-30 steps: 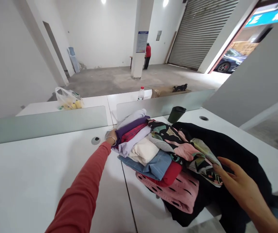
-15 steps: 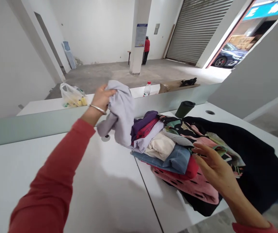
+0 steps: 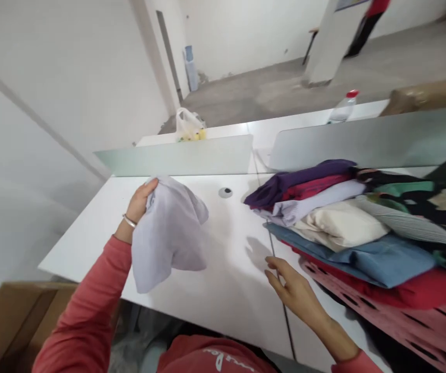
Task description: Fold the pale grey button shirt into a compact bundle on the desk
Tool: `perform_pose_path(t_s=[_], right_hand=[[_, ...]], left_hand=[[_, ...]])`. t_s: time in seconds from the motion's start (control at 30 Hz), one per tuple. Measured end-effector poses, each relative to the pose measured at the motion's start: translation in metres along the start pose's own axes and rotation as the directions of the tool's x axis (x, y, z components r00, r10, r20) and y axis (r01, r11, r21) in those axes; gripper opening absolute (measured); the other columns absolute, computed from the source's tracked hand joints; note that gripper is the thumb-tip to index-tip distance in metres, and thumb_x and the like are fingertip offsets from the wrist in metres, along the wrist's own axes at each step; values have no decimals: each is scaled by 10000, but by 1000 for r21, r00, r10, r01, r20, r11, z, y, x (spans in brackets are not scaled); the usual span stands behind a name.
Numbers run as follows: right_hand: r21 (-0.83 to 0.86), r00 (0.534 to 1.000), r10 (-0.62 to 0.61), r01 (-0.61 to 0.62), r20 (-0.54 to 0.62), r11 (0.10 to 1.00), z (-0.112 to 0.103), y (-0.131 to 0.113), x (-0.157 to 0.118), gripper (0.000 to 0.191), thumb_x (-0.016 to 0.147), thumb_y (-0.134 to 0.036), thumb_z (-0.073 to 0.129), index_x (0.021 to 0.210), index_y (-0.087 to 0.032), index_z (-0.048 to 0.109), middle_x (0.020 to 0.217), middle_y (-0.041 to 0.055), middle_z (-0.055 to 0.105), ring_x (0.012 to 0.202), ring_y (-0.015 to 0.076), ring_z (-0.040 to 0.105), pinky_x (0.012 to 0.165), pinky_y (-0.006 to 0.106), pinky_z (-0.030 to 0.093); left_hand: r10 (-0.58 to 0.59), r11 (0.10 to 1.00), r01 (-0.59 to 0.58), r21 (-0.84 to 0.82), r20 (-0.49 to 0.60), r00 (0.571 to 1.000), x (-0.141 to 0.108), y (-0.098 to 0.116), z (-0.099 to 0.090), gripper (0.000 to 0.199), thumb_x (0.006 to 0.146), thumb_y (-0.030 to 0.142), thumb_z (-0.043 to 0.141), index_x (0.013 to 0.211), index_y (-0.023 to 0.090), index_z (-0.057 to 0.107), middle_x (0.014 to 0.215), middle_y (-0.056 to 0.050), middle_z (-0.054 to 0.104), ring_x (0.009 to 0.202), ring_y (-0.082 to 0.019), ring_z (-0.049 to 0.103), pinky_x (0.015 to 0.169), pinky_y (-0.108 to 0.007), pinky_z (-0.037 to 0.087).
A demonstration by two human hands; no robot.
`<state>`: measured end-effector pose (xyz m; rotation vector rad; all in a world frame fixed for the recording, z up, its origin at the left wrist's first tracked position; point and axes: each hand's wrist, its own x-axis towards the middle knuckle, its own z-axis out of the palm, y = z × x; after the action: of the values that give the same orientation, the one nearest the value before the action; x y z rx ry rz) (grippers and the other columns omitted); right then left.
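Observation:
A pale lavender cloth (image 3: 172, 233) hangs from my left hand (image 3: 141, 201), whose fingers are closed on its upper left corner. The cloth spreads over the left part of the white table (image 3: 231, 295). My right hand (image 3: 291, 285) is above the table, left of the clothes pile, with fingers apart and nothing in it. In the pile lie a purple garment (image 3: 304, 178), a cream one (image 3: 342, 225), a blue one (image 3: 394, 259), a red one (image 3: 425, 292) and a pink one with dark spots (image 3: 413, 326).
A frosted divider (image 3: 184, 158) runs along the table's back. Behind it are a plastic bag (image 3: 187, 124) with yellow items and a red-capped bottle (image 3: 343, 109). A cardboard box (image 3: 21, 321) stands at lower left. A person in dark trousers (image 3: 363, 33) is far back.
My left hand has carried the lavender cloth left, away from the pile, and lowered it. My right hand has moved off the pile to its left. The view has turned left and down.

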<state>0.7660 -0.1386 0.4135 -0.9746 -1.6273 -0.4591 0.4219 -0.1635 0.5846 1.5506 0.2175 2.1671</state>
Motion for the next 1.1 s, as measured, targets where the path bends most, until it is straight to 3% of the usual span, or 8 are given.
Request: perform_pose_path(t_s=[0.17, 0.37, 0.43, 0.57, 0.7, 0.87, 0.97, 1.1], right_hand=[[11, 995, 71, -72, 76, 997, 48, 40, -29, 341, 767, -453, 402, 943, -193, 534, 900, 79, 626, 784, 201, 615, 623, 321, 526], [-64, 992, 107, -111, -69, 992, 82, 62, -39, 393, 757, -504, 422, 979, -193, 515, 996, 89, 597, 820, 226, 605, 745, 407, 506], [-69, 997, 58, -62, -52, 996, 103, 46, -20, 521, 733, -506, 477, 1133, -174, 441, 1105, 116, 553, 902, 241, 587, 742, 404, 508], [-154, 962, -267, 273, 58, 950, 159, 5, 48, 804, 625, -400, 629, 1304, -134, 291, 1332, 165, 352, 1214, 309, 346, 932, 473, 385], [-108, 925, -374, 379, 65, 919, 199, -12, 102, 542, 701, -288, 534, 1218, -157, 439, 1272, 133, 439, 1195, 298, 370, 951, 480, 341], [289, 998, -5, 21, -57, 957, 197, -10, 108, 314, 715, -246, 474, 1008, -183, 566, 1000, 60, 609, 939, 206, 553, 817, 346, 442], [546, 973, 228, -166, -47, 821, 193, -15, 100, 260, 661, -229, 517, 909, -174, 569, 808, 11, 619, 774, 164, 572, 679, 278, 462], [755, 936, 339, -151, -100, 638, 195, -25, 92, 258, 565, -262, 613, 795, -174, 538, 650, -24, 566, 602, 123, 528, 543, 233, 427]], left_hand=[[-65, 998, 62, -24, -140, 988, -15, -14, -40, 260, 735, 364, 534, 804, 130, 627, 723, -21, 647, 909, -192, 595, 811, -280, 496], [-7, 997, -8, -73, -199, 980, -3, -42, -70, 314, 807, 383, 436, 937, 168, 626, 802, -5, 664, 1011, -205, 561, 821, -301, 508], [-60, 993, 45, -111, -132, 989, 5, -65, -67, 327, 797, 395, 452, 938, 158, 628, 808, -16, 668, 1005, -221, 565, 804, -310, 520], [-108, 987, 103, -122, -37, 993, 28, -105, -53, 362, 769, 437, 498, 969, 160, 618, 820, -18, 667, 979, -240, 577, 754, -318, 541], [-47, 994, 49, -93, 25, 999, 47, -125, -58, 412, 781, 521, 461, 991, 197, 603, 798, 5, 656, 962, -229, 586, 734, -311, 542], [-94, 980, 121, -159, 171, 981, 53, -148, -94, 410, 767, 502, 478, 951, 157, 601, 764, -23, 647, 926, -236, 597, 744, -318, 531], [-123, 968, 172, -183, 251, 960, 44, -172, -122, 432, 694, 456, 572, 980, 132, 584, 806, -53, 652, 869, -248, 609, 723, -338, 527], [-213, 976, 218, 24, 334, 918, 26, -204, -156, 499, 626, 424, 645, 1005, 116, 539, 915, -103, 635, 810, -240, 608, 654, -331, 509]])
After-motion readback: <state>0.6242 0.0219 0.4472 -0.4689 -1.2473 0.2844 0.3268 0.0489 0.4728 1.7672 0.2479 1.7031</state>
